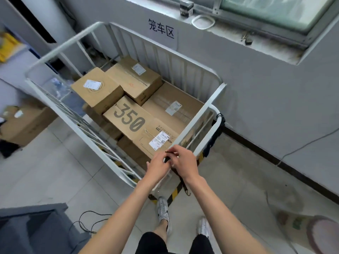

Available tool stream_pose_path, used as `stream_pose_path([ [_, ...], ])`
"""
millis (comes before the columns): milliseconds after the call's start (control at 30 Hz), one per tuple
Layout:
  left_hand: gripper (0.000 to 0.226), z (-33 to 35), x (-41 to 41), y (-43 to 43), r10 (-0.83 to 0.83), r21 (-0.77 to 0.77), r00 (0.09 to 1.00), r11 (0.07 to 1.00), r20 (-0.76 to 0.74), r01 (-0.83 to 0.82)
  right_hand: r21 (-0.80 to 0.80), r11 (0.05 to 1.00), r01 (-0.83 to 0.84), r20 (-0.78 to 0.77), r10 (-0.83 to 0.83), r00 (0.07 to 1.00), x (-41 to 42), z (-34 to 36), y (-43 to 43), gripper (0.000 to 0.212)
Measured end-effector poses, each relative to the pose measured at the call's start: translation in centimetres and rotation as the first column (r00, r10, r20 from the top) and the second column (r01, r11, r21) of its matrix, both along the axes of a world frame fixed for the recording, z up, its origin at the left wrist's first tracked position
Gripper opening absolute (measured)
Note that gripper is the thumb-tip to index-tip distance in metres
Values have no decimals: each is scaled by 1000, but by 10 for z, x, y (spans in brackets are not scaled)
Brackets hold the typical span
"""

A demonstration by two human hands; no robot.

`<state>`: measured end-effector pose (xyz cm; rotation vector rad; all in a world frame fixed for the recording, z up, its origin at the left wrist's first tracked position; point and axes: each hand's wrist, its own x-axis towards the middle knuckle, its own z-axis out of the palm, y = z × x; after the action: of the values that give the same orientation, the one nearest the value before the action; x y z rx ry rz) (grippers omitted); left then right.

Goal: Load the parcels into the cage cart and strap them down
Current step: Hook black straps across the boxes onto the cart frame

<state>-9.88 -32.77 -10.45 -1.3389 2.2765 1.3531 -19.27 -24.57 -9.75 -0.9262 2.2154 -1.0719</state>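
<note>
Parcels point(128, 118) loaded in cage cart point(64, 46), just beyond the hands. Left hand point(157, 166) and right hand point(184, 160) both pinch the black strap point(184, 186) between them. Strapping seems unfinished, with nothing across the load.

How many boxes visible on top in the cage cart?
4: rear-left box, rear box, wide box on the right, "350" box in front. More sit underneath, partly hidden.
</note>
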Motion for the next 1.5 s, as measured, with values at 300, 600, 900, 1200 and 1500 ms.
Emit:
stream_pose_path([
  [300, 12, 57, 42, 50, 271, -38, 934, 957, -234, -288, -205, 963, -177, 253, 227, 941, 11, 52, 28, 33],
  [600, 23, 93, 142, 92, 485, 225, 812, 874, -326, -431, -342, 910, -236, 398, 367, 841, 75, 111, 6, 22],
  [900, 28, 110, 268, 81, 606, 251, 690, 794, -396, -553, -345, 825, -448, 587, 562, 583, 193, 116, -17, 48],
  [1200, 20, 111, 388, 33, 675, 321, 505, 718, -538, -617, -332, 875, -352, 669, 482, 566, 328, 144, -68, 34],
  [1500, 20, 93, 486, -1, 610, 352, 647, 793, -457, -498, -448, 891, -66, 700, 396, 595, 338, 201, -195, 22],
])
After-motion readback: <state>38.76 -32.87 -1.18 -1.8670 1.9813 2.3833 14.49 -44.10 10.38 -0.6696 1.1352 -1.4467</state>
